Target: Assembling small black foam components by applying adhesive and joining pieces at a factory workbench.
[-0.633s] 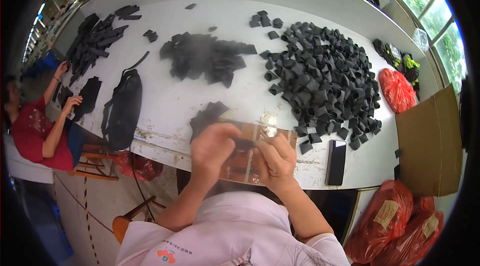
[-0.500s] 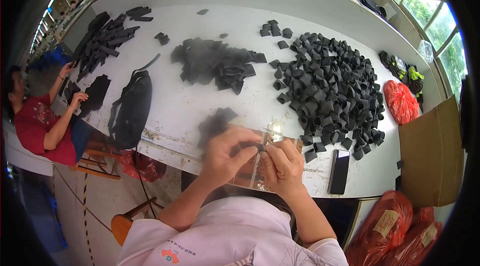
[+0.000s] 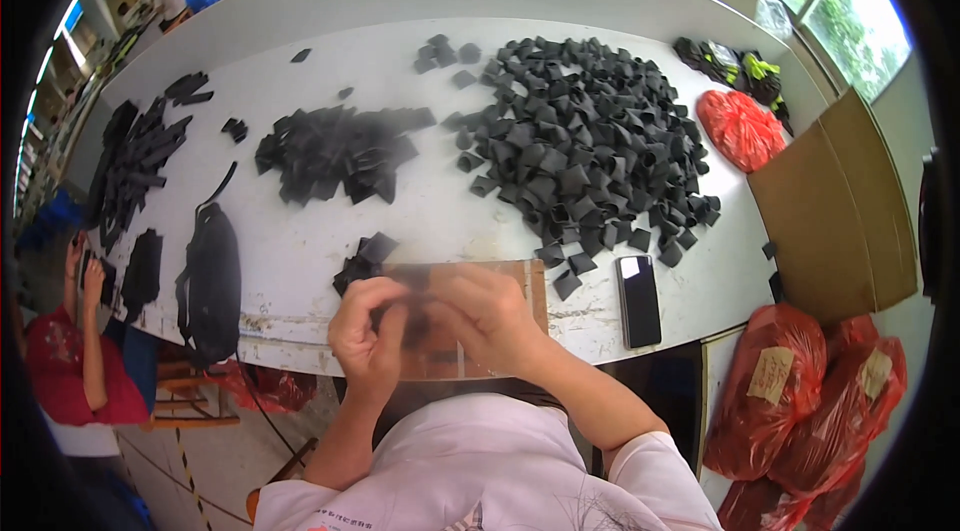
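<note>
My left hand (image 3: 365, 333) and my right hand (image 3: 482, 316) meet over a brown board (image 3: 533, 293) at the table's near edge. Between them is a black fabric piece (image 3: 414, 307), smeared by motion, so its exact shape is unclear. The left fingers curl around it, and the right fingers close on its other side. Just beyond the left hand lies a small heap of black fabric pieces (image 3: 372, 253), partly hidden by that hand.
Folded black loops form a big pile (image 3: 590, 146) at right, and flat pieces another (image 3: 335, 151) mid-table. A phone (image 3: 640, 301), a black bag (image 3: 211, 281), a red plastic bag (image 3: 740, 129) and cardboard (image 3: 840, 206) surround the work. A co-worker (image 3: 90, 361) handles black material at left.
The view has swung, shifting the table's contents leftward in the picture. My hands have gone from a tight pinch over the board to its left part, with a larger black piece showing between them.
</note>
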{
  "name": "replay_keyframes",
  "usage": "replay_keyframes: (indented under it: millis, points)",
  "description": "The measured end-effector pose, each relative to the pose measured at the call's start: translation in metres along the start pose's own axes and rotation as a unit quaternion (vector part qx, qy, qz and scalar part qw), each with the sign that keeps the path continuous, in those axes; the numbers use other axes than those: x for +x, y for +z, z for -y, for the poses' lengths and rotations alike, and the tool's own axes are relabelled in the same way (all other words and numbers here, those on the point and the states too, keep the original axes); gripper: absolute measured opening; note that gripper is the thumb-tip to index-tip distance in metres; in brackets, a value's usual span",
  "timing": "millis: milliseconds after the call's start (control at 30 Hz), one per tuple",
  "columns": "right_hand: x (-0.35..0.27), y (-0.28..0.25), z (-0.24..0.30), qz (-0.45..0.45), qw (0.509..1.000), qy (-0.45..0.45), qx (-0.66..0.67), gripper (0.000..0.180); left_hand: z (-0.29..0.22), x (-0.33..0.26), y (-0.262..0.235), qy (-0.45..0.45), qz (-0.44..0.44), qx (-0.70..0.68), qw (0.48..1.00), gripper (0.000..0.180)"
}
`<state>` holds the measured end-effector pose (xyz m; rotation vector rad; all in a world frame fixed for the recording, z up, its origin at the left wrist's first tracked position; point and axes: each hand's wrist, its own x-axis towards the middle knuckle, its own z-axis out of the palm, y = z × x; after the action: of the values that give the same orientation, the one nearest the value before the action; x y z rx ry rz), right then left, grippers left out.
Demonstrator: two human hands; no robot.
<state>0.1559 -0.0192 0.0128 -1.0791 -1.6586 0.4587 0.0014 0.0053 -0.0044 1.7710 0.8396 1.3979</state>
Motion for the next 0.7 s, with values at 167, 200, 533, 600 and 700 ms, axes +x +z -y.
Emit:
replay_keyframes:
  millis: [167, 200, 533, 600, 700]
  points:
    - [0.000, -0.030, -0.054, -0.182, 0.956, 0.212, -0.091, 0.020, -0.013, -0.011, 0.001, -0.067, -0.054, -0.047, 0.995, 0.019]
    - [-0.017, -0.027, -0.071, -0.186, 0.931, 0.187, -0.250, 0.021, -0.011, -0.011, 0.000, -0.077, -0.034, -0.045, 0.995, 0.016]
    - [-0.062, -0.056, -0.138, -0.222, 0.765, 0.526, -0.299, 0.037, 0.003, -0.037, 0.009, -0.265, 0.020, -0.053, 0.963, 0.005]
    - [-0.059, -0.056, -0.147, -0.231, 0.747, 0.536, -0.318, 0.039, 0.004, -0.035, 0.011, -0.268, 0.028, -0.060, 0.961, 0.006]
    - [-0.062, -0.054, -0.163, -0.224, 0.720, 0.544, -0.368, 0.027, 0.006, -0.036, 0.011, -0.295, 0.023, -0.067, 0.953, 0.006]
